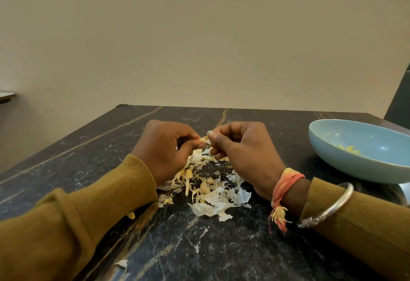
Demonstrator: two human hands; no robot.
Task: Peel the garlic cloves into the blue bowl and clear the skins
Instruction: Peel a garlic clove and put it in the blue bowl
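My left hand (165, 149) and my right hand (241, 149) meet above the table's middle, both with curled fingers pinching one small garlic clove (204, 139) between their fingertips. Most of the clove is hidden by the fingers. Below the hands lies a heap of white and yellowish garlic skins (208, 189) on the dark marble table (221, 247). The blue bowl (359, 147) stands at the right, tilted toward me, with a few peeled yellowish cloves (349, 148) inside.
A stray skin (122, 264) lies near the front edge and a small yellow bit (131, 214) sits by my left sleeve. A beige wall rises behind the table's far edge. A dark panel shows at the far right.
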